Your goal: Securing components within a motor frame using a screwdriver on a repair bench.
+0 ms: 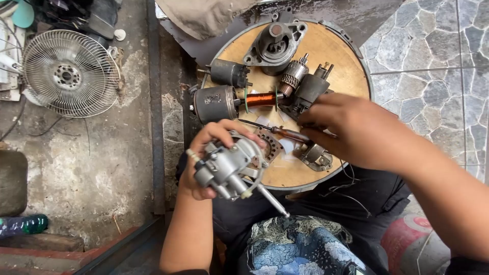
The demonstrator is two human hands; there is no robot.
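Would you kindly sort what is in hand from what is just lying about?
In hand: silver motor assembly in left hand; screwdriver in right hand.
Lying about: copper coil, grey housing, fan guard, green bottle.

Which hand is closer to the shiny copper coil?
Right. The right hand reaches over the round board, just right of the copper coil. The left hand is lower down, holding a grey motor part.
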